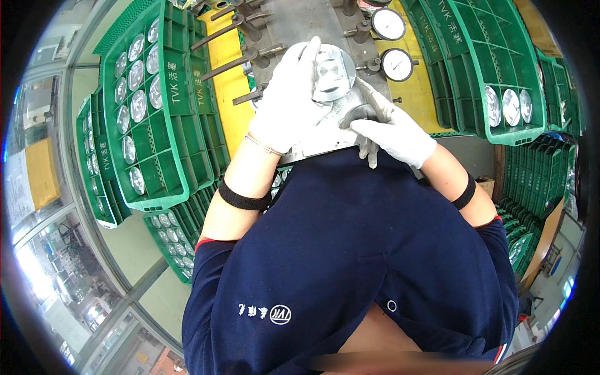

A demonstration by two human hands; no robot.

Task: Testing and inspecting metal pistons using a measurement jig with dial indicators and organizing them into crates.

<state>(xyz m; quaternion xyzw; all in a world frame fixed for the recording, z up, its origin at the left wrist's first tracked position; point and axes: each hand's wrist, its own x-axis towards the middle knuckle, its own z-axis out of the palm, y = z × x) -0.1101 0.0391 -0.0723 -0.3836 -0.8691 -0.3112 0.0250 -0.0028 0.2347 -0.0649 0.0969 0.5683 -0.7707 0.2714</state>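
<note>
the left hand (284,94), white-gloved, holds a shiny round metal part (336,74) above a metal plate (306,19) on the yellow tabletop (427,103). the right hand (394,128), gloved too, has its fingers near the part's right edge; whether it grips anything, i cannot tell. dial gauges (397,65) stand beyond, toward the right.

Bench (427,103): yellow on top, it carried a grey metal plate (300,22).
Left side: dark posts (249,30) stood with rods (224,67) reaching outward over the yellow.
Right side: white-faced dial gauges (397,65) sat beside dark fittings (361,31).
</note>
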